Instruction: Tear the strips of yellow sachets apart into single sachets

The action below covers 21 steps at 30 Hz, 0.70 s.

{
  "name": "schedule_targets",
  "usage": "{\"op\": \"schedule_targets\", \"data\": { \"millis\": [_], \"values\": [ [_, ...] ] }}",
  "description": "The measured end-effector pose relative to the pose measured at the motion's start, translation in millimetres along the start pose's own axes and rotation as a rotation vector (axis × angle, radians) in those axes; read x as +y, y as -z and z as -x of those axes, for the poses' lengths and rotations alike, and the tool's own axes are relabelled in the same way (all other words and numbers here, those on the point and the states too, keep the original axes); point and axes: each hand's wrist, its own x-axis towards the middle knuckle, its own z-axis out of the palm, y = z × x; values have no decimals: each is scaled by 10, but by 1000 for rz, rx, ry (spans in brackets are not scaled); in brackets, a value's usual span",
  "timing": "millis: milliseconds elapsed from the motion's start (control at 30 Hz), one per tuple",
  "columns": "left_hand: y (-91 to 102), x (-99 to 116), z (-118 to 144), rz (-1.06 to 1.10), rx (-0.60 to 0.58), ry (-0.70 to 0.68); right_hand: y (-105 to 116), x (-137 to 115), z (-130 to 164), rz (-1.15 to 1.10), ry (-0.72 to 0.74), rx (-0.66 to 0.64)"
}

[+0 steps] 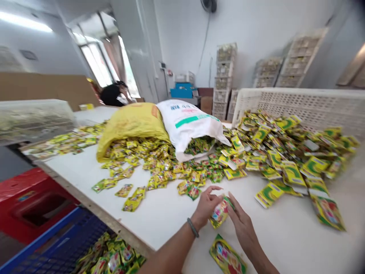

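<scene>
The small yellow and green sachet (220, 211), pinched between the bare left hand (205, 207) and right hand (243, 224), looks like glossy printed plastic film, its face catching the light. The heap of similar yellow sachets (285, 152) shows the same slick sheen. They lie on a smooth, matt white tabletop (159, 213) with a rough, worn edge. The yellow sack (131, 123) and the white sack (188, 121) look like woven plastic cloth, dull and creased. The white perforated crate (299, 104) looks like hard matt plastic, as do the red stool (31, 201) and the blue crate (57, 247). A grey band (192, 227) on the left wrist looks soft and matt.
</scene>
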Motion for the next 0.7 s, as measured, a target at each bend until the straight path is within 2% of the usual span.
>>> {"op": "schedule_targets", "data": {
  "millis": [67,233,333,433,567,700],
  "values": [
    [-5,-26,-31,1,19,-12,32,77,-44,-19,6,5],
    [-95,-21,27,-90,52,20,190,180,-126,0,75,-110],
    [-166,20,156,-234,64,28,294,248,-190,61,91,-25],
    [-199,8,349,-570,48,-33,384,348,-275,126,105,81],
    [-153,-142,565,-997,-67,24,444,422,-356,204,118,124],
    [-91,-209,601,-1169,-219,27,443,362,-355,292,221,158]
  ]
}}
